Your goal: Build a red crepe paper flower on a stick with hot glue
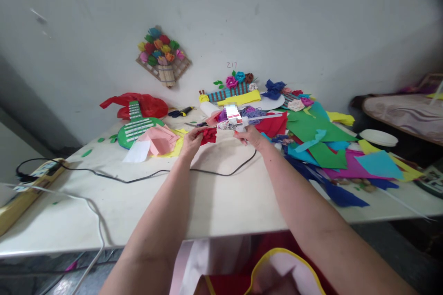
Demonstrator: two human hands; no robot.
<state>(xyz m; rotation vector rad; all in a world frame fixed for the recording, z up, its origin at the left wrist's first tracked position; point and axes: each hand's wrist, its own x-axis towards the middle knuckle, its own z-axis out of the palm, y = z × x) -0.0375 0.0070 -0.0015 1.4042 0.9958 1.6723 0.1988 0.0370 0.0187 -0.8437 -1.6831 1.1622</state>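
My left hand is closed, pinching a ruffled red paper flower. My right hand is wrapped around a white hot glue gun, with a long pale glue stick jutting out behind it to the right. The gun's front lies close to the red flower; whether they touch I cannot tell. Just beyond my hands is a white-and-pink printed item, partly blurred. To the left, pink paper and a white sheet overlap a green guitar-shaped craft.
A black cord crosses the table. Coloured paper scraps spread over the right side. Black-and-yellow pliers lie at the back left. A power strip sits at the left edge. A paper-flower craft leans against the wall.
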